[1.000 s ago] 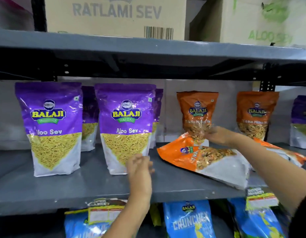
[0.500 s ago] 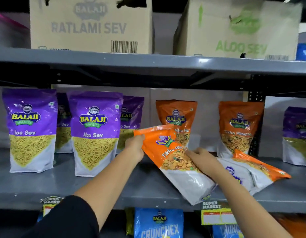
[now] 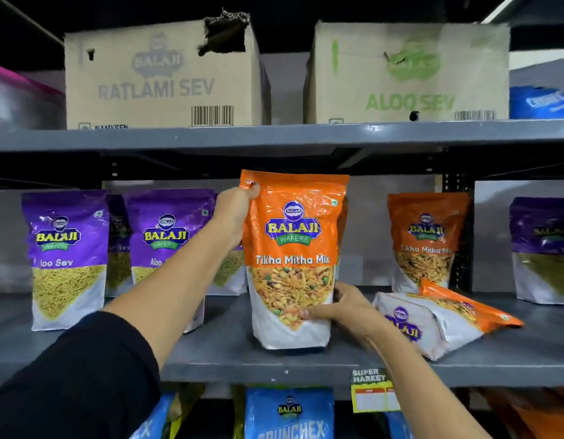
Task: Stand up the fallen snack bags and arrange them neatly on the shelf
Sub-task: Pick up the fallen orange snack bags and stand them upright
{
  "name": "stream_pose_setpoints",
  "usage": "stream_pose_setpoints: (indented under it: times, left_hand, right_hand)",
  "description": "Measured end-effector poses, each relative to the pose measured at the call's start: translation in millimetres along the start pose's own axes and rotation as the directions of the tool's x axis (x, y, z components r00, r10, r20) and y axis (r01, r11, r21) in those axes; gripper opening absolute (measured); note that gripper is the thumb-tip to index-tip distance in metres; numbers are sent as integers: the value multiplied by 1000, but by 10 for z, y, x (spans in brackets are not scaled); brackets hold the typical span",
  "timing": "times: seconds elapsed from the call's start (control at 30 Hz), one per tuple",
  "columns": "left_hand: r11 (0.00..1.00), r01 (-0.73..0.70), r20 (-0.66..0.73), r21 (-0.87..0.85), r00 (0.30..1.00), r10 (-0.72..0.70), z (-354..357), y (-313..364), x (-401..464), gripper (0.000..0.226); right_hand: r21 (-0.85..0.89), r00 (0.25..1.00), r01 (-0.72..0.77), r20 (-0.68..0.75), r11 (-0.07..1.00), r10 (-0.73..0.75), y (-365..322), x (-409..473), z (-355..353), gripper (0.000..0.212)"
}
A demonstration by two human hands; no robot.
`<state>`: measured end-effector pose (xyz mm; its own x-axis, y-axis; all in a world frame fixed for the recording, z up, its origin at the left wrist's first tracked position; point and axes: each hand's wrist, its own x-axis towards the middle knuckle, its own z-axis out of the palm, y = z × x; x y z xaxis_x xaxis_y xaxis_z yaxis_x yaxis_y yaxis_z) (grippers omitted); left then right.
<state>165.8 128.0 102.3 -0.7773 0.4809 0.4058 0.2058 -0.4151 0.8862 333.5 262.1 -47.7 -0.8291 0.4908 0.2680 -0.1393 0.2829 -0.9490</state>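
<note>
An orange Tikha Mitha Mix bag [image 3: 293,236] stands upright on the grey middle shelf [image 3: 230,353], near its front edge. My left hand [image 3: 234,213] pinches the bag's top left corner. My right hand [image 3: 344,308] grips its lower right side. To the right, a second orange bag [image 3: 445,315] lies fallen on its side on the shelf. Another orange bag [image 3: 426,239] stands upright behind the fallen one. A further orange bag is mostly hidden behind the held one.
Purple Aloo Sev bags [image 3: 65,255] [image 3: 166,236] stand at the left, another [image 3: 543,248] at far right. Two cardboard boxes [image 3: 160,77] [image 3: 407,74] sit on the upper shelf. Blue Crunchex bags [image 3: 288,413] fill the shelf below, beside a price tag [image 3: 372,391].
The orange bag went from lying tilted on the shelf to standing upright. My left hand moved to its top corner and my right hand slid to its lower side. The camera tilted upward.
</note>
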Motion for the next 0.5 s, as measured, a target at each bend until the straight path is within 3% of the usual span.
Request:
stream_pose_setpoints:
  times: [0.13, 0.37, 0.43, 0.5]
  left_hand:
    - [999, -46, 1, 5, 999, 46, -19, -90, 44, 17]
    - [999, -44, -28, 13, 999, 45, -3, -304, 184, 20]
    - [999, -45, -66, 5, 997, 45, -17, -390, 196, 17]
    - [989, -127, -162, 73, 977, 137, 8, -421, 196, 12]
  right_hand:
    - [-5, 1000, -8, -21, 1000, 8, 72, 155, -27, 67]
    - [40, 1000, -25, -18, 999, 26, 278, 332, -49, 70]
    - [75, 999, -35, -3, 997, 36, 367, 359, -47, 73]
    - [63, 999, -40, -7, 997, 41, 400, 360, -48, 71]
